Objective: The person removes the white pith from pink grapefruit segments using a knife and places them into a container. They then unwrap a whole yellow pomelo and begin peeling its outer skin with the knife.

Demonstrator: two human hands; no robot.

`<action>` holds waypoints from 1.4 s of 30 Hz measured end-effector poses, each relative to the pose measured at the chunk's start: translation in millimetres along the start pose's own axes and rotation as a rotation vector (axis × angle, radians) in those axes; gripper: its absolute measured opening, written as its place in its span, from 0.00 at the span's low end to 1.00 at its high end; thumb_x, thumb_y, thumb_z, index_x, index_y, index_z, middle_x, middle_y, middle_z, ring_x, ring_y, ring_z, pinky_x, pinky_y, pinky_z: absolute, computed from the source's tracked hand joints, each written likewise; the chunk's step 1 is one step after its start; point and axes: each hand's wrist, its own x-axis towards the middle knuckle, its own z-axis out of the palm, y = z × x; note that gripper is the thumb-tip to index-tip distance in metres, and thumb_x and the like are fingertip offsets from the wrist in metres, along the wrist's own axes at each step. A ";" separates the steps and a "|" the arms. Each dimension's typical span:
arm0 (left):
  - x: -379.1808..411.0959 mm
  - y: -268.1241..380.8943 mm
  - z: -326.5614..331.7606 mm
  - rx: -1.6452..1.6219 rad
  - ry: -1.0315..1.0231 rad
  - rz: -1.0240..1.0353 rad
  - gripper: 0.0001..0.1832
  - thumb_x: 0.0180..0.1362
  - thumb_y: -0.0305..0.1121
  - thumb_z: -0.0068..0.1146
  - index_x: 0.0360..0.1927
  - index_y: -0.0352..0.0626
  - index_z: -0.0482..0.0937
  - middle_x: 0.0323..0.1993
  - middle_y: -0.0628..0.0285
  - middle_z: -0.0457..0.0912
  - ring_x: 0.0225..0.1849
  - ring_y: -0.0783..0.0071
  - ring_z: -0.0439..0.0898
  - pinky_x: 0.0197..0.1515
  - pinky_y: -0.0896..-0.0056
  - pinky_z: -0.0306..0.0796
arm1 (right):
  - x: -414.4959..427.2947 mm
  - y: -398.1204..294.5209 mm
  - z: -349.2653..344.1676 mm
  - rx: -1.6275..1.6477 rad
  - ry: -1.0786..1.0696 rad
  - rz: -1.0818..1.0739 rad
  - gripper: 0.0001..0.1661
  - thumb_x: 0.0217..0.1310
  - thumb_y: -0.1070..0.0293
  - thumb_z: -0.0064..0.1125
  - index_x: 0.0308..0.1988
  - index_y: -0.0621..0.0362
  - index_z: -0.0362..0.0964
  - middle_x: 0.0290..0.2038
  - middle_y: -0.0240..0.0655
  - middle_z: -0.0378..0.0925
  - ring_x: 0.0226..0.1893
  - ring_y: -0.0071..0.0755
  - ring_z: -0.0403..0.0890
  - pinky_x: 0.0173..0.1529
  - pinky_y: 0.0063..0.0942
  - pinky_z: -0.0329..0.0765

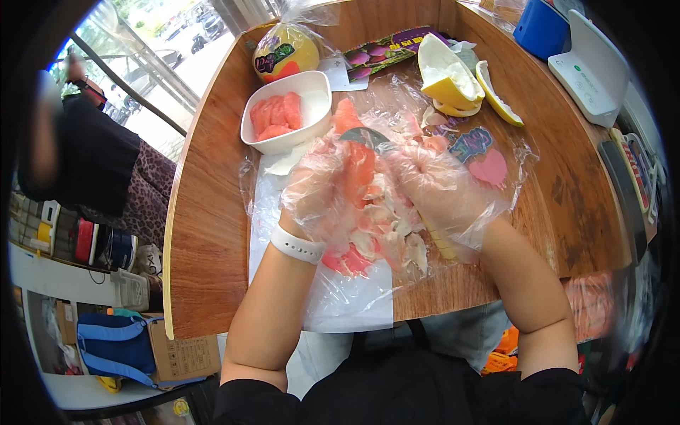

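Observation:
Both hands wear clear plastic gloves over a plastic bag spread on the wooden counter. My left hand point(316, 186) grips a piece of red pomelo flesh point(358, 172). My right hand point(433, 186) is closed on the yellow handle point(440, 236) of a tool, beneath the glove; a dark rounded blade point(364, 137) lies between the hands at the flesh. Peeled membrane scraps point(374, 228) lie below them. Left of the hands, a white bowl point(319, 101) holds several peeled red segments point(276, 114). Thick yellow pomelo rind point(451, 79) stands behind my right hand.
A whole pomelo in plastic point(287, 53) sits at the back left, beside a purple printed bag point(388, 50). White paper point(345, 305) lies under the scraps. A raised wooden rim point(531, 58) bounds the back right; an open white case point(584, 69) stands beyond. A person point(95, 154) is at the left.

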 end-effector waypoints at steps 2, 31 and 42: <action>1.4 -2.6 -10.2 0.049 0.055 0.008 0.15 0.65 0.29 0.47 0.53 0.35 0.69 0.49 0.52 0.78 0.49 0.62 0.79 0.55 0.58 0.75 | -2.1 -14.4 -0.9 -0.030 -0.047 0.088 0.26 0.70 0.50 0.41 0.44 0.62 0.74 0.32 0.44 0.78 0.31 0.37 0.79 0.39 0.34 0.75; 5.9 4.2 -3.5 0.069 0.040 0.061 0.19 0.64 0.35 0.51 0.57 0.40 0.69 0.50 0.55 0.78 0.50 0.58 0.78 0.55 0.52 0.74 | -3.9 -23.6 -7.7 -0.059 -0.270 0.224 0.27 0.69 0.48 0.41 0.41 0.60 0.77 0.24 0.37 0.77 0.23 0.30 0.77 0.30 0.31 0.76; 5.1 5.1 -0.6 0.166 -0.009 0.089 0.18 0.65 0.33 0.48 0.57 0.40 0.69 0.49 0.58 0.77 0.51 0.66 0.78 0.55 0.61 0.74 | 3.6 22.7 -8.0 -0.697 0.122 -0.347 0.25 0.65 0.67 0.48 0.61 0.60 0.64 0.50 0.36 0.70 0.38 0.26 0.77 0.41 0.23 0.75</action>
